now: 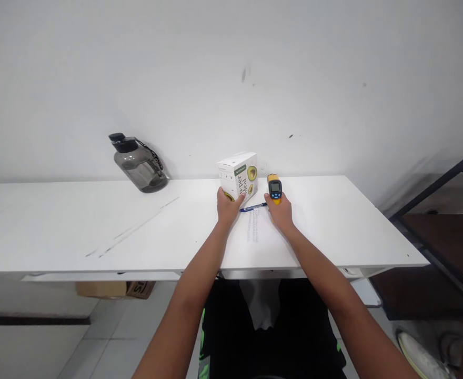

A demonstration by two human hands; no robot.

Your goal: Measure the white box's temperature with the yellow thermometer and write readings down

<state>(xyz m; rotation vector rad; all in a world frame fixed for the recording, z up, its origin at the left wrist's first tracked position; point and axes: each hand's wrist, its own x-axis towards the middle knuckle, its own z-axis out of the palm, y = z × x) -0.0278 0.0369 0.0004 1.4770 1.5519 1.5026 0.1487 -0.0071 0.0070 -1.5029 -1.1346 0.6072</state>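
My left hand (228, 210) is closed round the lower front of a white carton (235, 171) printed with avocado halves and a green label. The carton stands on the white table near the wall, turned at an angle. In my right hand (281, 212) is a yellow and black infrared thermometer (274, 188), its small screen and blue buttons facing me. Between my hands lies a blue pen (253, 207). Just below the pen is a sheet of paper (261, 247) with columns of small writing; its edges barely stand out from the table.
A dark, see-through water bottle (140, 166) with a black cap and strap stands against the wall on the left. Under the table lies a cardboard box (105, 289). A black-framed rack (424, 210) stands on the right, with a shoe (416, 352) below it.
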